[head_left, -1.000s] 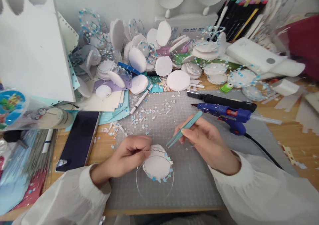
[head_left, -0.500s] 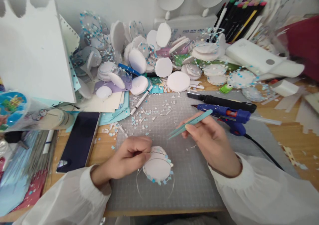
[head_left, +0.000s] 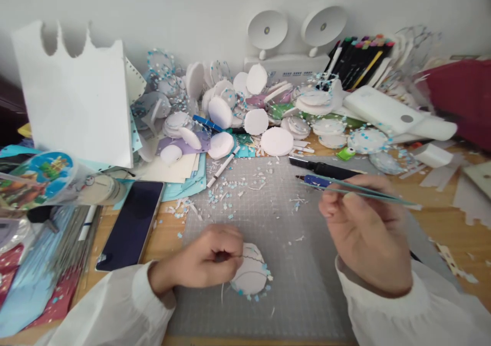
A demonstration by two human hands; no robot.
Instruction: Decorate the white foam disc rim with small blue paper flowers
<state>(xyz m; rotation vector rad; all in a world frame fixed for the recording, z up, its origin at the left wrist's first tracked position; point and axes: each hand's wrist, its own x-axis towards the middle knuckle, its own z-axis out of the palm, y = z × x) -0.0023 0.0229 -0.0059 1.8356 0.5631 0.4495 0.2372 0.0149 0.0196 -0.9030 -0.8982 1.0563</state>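
Fingers of the left hand (head_left: 207, 256) are pinched together, seemingly on a thin wire (head_left: 253, 257), at the upper left edge of a round disc (head_left: 249, 279) in the lower middle of the frame; the exact contact is hidden. The right hand (head_left: 366, 233), at centre right, has thumb and fingers closed on tweezers (head_left: 395, 199), lying almost level and well apart from the disc. The step in hand looks like fine handwork on the disc's decorated edge, with the left hand steadying it. Further work there would call for turning the tweezers toward the disc and keeping the left pinch firm. The disc is white, flat and slightly uneven at its edge, with small blue and white stars (head_left: 269, 278) around the right and lower side. The wire looks dark and crinkled. The tweezers are two slim teal strips, slightly blurred. Below them spreads a smooth grey gridded mat (head_left: 303, 295), littered with paper scraps toward its upper left; more thick white discs (head_left: 276, 140) are heaped across the upper middle.
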